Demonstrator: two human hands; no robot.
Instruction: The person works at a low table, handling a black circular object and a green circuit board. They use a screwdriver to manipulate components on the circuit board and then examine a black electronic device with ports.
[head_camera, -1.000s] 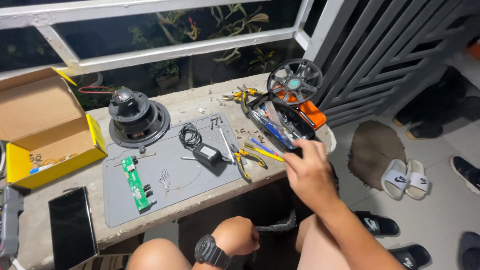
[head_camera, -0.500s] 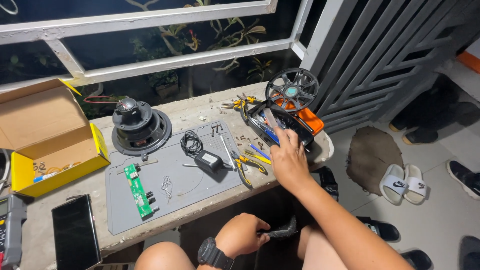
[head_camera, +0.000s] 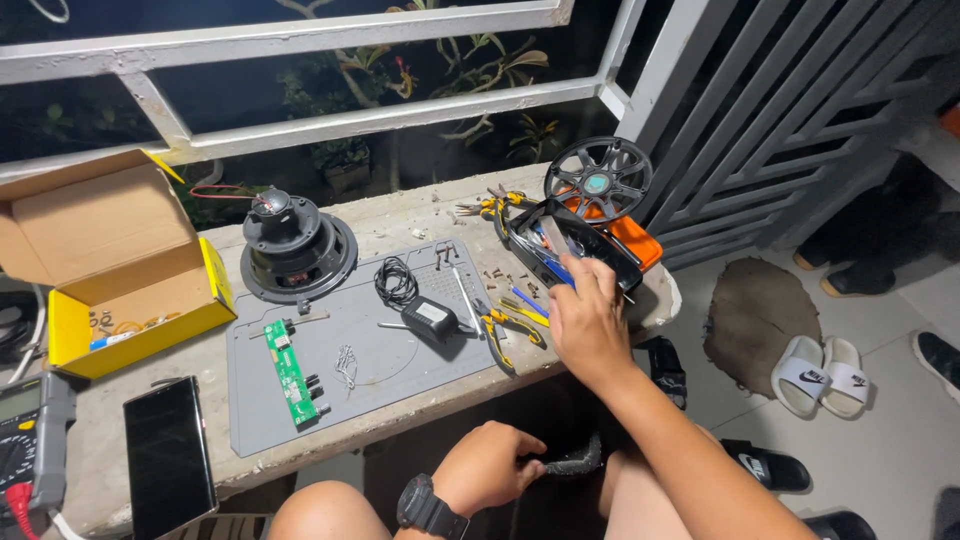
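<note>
My right hand (head_camera: 585, 322) reaches into a black and orange tool case (head_camera: 588, 247) at the right end of the concrete ledge (head_camera: 400, 220), its fingers among the tools there; what it grips is hidden. My left hand (head_camera: 487, 466) is low between my knees, closed on a dark object (head_camera: 575, 462). On the grey work mat (head_camera: 390, 370) lie a green circuit board (head_camera: 290, 372), a black adapter with coiled cable (head_camera: 430, 318) and yellow-handled pliers (head_camera: 510, 328). A black speaker driver (head_camera: 297, 247) sits face down behind the mat.
An open yellow cardboard box (head_camera: 110, 270) stands at the left. A black phone (head_camera: 168, 455) and a multimeter (head_camera: 30, 420) lie at the near left. A black speaker grille (head_camera: 597, 180) leans behind the tool case. Sandals (head_camera: 820, 372) lie on the floor by a grey gate.
My right hand has moved forward from the ledge's edge into the tool case. My left hand has come forward and closed on the dark object between my knees.
</note>
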